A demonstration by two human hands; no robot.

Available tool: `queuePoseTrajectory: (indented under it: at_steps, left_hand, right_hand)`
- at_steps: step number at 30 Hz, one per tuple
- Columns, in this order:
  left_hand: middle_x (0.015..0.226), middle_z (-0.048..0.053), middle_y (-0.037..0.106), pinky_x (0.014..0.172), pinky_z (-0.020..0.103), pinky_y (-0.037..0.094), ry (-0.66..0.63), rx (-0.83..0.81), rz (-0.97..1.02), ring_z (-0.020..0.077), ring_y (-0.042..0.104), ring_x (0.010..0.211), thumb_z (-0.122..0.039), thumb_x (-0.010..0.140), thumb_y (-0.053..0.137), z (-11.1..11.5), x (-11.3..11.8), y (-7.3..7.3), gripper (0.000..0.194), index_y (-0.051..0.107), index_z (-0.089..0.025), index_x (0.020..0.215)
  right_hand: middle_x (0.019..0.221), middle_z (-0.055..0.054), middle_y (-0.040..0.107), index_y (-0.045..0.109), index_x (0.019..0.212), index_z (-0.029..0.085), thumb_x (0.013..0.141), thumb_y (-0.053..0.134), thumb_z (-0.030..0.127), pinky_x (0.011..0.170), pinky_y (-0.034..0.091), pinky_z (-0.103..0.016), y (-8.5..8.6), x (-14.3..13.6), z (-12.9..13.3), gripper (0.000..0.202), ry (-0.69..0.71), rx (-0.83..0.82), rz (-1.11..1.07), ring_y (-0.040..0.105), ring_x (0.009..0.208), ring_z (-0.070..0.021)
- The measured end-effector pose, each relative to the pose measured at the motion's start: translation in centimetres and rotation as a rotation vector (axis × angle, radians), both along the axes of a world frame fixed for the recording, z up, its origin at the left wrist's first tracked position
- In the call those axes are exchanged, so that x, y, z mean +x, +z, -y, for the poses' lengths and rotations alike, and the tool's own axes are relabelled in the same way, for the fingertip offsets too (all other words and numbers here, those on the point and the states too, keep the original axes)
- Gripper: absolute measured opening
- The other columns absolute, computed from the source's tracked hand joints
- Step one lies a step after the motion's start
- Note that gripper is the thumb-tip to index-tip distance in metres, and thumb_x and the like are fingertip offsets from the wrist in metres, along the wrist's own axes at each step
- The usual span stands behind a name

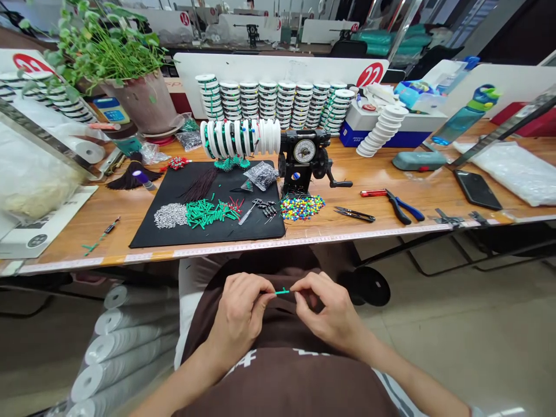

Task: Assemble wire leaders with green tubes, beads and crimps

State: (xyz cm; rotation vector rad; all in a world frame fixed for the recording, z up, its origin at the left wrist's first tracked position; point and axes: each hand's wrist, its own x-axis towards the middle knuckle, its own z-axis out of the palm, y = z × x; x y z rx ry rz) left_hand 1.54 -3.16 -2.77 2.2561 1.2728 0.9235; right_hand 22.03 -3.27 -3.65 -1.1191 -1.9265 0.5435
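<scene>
Green piece (282,292): left end hidden in my left hand (238,310); too small to tell whether my right hand (328,310) grips the other end. My forearms (185,376) run off the bottom edge. Bag (35,168), far left, cut by frame; red box (538,128), right edge, same. Rolls (102,350), lower left, lowest cut off. Dial (304,151) marks, upper middle, too small to read. Background (278,29), top, blurred.

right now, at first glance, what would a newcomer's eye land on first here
Likely the row of white spools on the black crank machine, near the middle of the bench, with spool stacks behind. The leafy potted plant stands out at the back left. Nearest the viewer, in front of the bench's edge, the hands come together at a small green piece.
</scene>
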Motion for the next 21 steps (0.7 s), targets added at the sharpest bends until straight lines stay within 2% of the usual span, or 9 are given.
queuePoseTrajectory:
  at_steps: [3,8,12,16,19,21]
  left_hand:
    - [0.083,-0.001,0.064,0.081,0.035,0.038,-0.011,0.004,0.001,0.0175,0.057,0.077,-0.013,0.099,0.054,0.00,0.00,-0.03,0.011,0.054,-0.021,0.091]
    - [0.082,-0.002,0.065,0.081,0.035,0.038,-0.028,0.009,0.016,0.0169,0.057,0.075,-0.012,0.098,0.054,-0.12,0.13,-0.15,0.012,0.054,-0.021,0.091]
    - [0.080,-0.002,0.065,0.079,0.034,0.039,-0.029,0.007,0.032,0.0165,0.056,0.074,-0.013,0.098,0.054,-0.13,0.29,-0.32,0.013,0.055,-0.021,0.089]
    - [0.081,-0.001,0.066,0.080,0.035,0.041,-0.019,-0.014,0.039,0.0171,0.058,0.076,-0.015,0.098,0.056,-0.01,0.37,-0.42,0.011,0.056,-0.021,0.089]
    - [0.085,0.000,0.069,0.082,0.035,0.042,-0.029,0.002,0.046,0.0173,0.061,0.079,-0.017,0.097,0.059,0.02,0.36,-0.49,0.005,0.060,-0.021,0.096]
    - [0.088,0.000,0.071,0.083,0.035,0.042,-0.043,0.014,0.039,0.0175,0.063,0.082,-0.017,0.097,0.060,-0.02,0.36,-0.59,0.008,0.064,-0.022,0.102]
  right_hand:
    - [0.066,0.003,0.055,0.067,0.096,0.019,0.091,0.060,0.012,0.064,0.036,-0.030,0.16,-0.06,-0.05,0.012,0.032,-0.037,0.010,0.051,0.061,-0.0137]
    - [0.059,0.006,0.046,0.067,0.083,0.019,0.090,0.061,0.012,0.063,0.031,-0.031,0.07,-0.44,-0.12,0.012,0.034,0.031,0.028,0.046,0.055,-0.0114]
    - [0.060,0.005,0.049,0.064,0.081,0.019,0.088,0.058,0.010,0.061,0.033,-0.030,0.01,-0.34,0.16,0.013,-0.009,0.035,-0.016,0.047,0.055,-0.0120]
    - [0.061,0.004,0.052,0.066,0.088,0.019,0.091,0.059,0.013,0.061,0.034,-0.030,-0.14,-0.08,0.35,0.010,-0.009,-0.019,-0.015,0.049,0.056,-0.0126]
    - [0.059,0.005,0.050,0.068,0.089,0.019,0.094,0.061,0.017,0.062,0.033,-0.031,-0.25,-0.17,0.23,0.009,0.015,0.006,0.017,0.050,0.055,-0.0122]
    - [0.057,0.005,0.050,0.068,0.087,0.019,0.094,0.061,0.017,0.062,0.031,-0.031,-0.28,-0.36,0.10,0.011,0.019,0.030,0.033,0.050,0.054,-0.0118]
